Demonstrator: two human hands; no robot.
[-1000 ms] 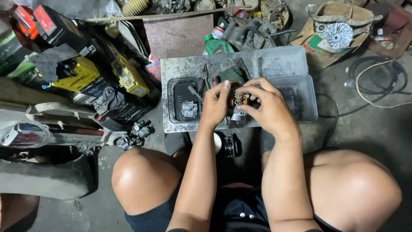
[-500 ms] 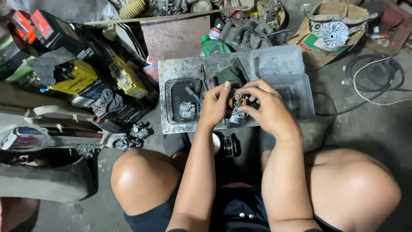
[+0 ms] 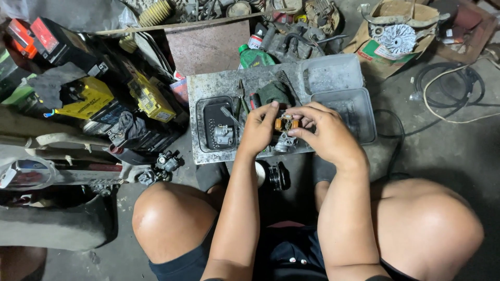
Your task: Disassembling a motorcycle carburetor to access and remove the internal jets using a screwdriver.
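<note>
My left hand (image 3: 259, 129) and my right hand (image 3: 324, 133) meet over a grey metal work board (image 3: 208, 86). Between their fingertips is a small metal carburetor (image 3: 285, 139) with an orange-brown float piece on top. Both hands grip it, the left from the left side, the right from the right and above. A small black tray (image 3: 207, 127) with a metal part and small screws lies just left of my left hand. Pliers and a screwdriver (image 3: 240, 101) lie beyond my left hand.
Two clear plastic tubs (image 3: 354, 104) sit right of the hands. Yellow and black batteries (image 3: 83, 99) crowd the left. A green bottle (image 3: 252, 56), engine parts, a cardboard box with a fan part (image 3: 398, 36) and a coiled cable (image 3: 453, 91) lie beyond. My knees frame the floor below.
Both hands stay on the carburetor, with only slight finger shifts. The view has tilted a little, nothing else has moved.
</note>
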